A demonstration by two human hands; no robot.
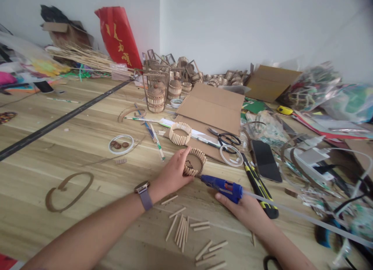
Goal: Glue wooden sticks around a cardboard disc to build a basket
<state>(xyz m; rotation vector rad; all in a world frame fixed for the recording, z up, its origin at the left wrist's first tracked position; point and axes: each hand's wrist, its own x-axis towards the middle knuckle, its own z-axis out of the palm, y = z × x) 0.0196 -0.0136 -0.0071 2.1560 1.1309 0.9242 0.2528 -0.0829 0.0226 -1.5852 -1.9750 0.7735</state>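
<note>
Left hand [171, 170] grips a stick ring [201, 156], hiding one edge; right hand [247, 210], partly hidden, holds a glue gun [222, 186]; gold characters [120, 48] on red bag [124, 25] blur.

And here's the pale wood-grained surface [29, 192], a dark strip [64, 117] running across its left side! Up close, short wooden sticks [182, 229] lie scattered, several side by side. Over left, a brown band [50, 200] curls into a loop; beyond it, a white ring [109, 145] surrounds brown pieces [117, 145]. Right side, a phone [266, 160] lies beside a black-and-yellow tool [259, 186].
</note>
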